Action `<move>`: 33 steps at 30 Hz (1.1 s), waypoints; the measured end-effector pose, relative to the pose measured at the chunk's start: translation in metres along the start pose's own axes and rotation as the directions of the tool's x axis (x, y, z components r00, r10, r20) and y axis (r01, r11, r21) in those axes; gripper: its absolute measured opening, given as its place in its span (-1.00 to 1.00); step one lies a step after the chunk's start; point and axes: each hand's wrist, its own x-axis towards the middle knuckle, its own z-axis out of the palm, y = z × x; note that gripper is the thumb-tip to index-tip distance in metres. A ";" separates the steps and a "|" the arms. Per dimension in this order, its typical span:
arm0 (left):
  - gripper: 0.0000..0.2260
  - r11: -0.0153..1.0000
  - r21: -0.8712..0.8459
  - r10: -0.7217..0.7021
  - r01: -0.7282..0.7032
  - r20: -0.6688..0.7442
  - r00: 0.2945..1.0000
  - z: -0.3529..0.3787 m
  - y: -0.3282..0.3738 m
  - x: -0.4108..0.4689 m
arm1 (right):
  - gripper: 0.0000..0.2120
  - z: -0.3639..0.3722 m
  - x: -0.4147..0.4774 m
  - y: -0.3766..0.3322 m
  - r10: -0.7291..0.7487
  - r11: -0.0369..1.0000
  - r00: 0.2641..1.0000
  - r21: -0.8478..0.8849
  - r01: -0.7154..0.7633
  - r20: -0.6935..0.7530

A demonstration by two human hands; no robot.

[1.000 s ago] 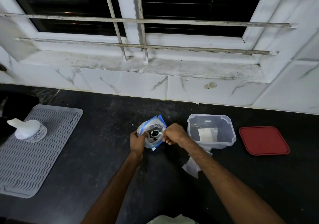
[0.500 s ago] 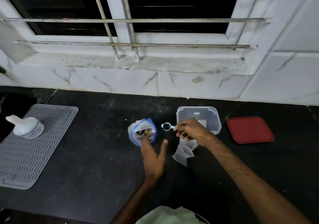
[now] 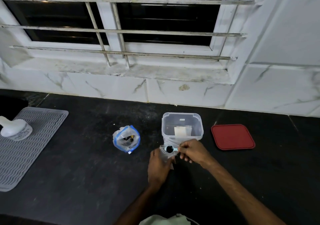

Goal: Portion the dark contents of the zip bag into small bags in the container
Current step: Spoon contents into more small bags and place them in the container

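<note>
1. The left hand [image 3: 159,165] grips a small clear bag [image 3: 165,155] just in front of the container, its fingers curled round the bag's left side.
2. The right hand [image 3: 192,151] pinches the handle of a small pale-blue scoop [image 3: 170,149]. The scoop's bowl holds a dark load and sits level at the mouth of the small bag.
3. The two hands are close together, joined only through the bag and the scoop.
4. The zip bag [image 3: 126,140] stands by itself on the black surface [image 3: 78,172], to the left of the hands and apart from them. Its blue-edged mouth is open, and dark contents show inside.
5. The clear plastic container [image 3: 197,129] stands open just beyond the hands. At least one small white bag [image 3: 180,131] leans against its near wall inside; how many are there I cannot tell.
6. The red lid [image 3: 232,137] lies flat to the right of the container, not touching it.
7. At the far left a grey ribbed mat [image 3: 34,155] lies on the surface, with a white bottle [image 3: 13,129] on its far end.
8. A barred window [image 3: 155,25] sits above the marbled tile wall behind the surface.
</note>
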 end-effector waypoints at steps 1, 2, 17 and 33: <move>-0.53 1.000 -0.007 0.006 -0.006 -0.001 1.000 -0.001 0.000 -0.001 | -0.83 0.003 0.001 0.001 -0.020 0.999 1.000 -0.047 0.019 -0.017; -0.54 1.000 -0.018 0.013 -0.013 0.001 1.000 -0.001 -0.001 -0.001 | -0.82 0.005 0.002 0.002 -0.054 0.993 0.998 -0.109 0.049 -0.042; -0.56 0.995 -0.102 0.023 -0.015 0.070 0.997 -0.005 -0.004 -0.001 | -0.90 0.033 0.002 0.006 -0.342 0.905 0.900 -0.351 0.239 -0.269; -0.67 0.943 -0.328 -0.126 0.062 -0.178 0.976 -0.068 -0.049 0.011 | -0.93 0.031 -0.001 -0.039 0.097 0.827 0.980 0.563 0.017 -0.172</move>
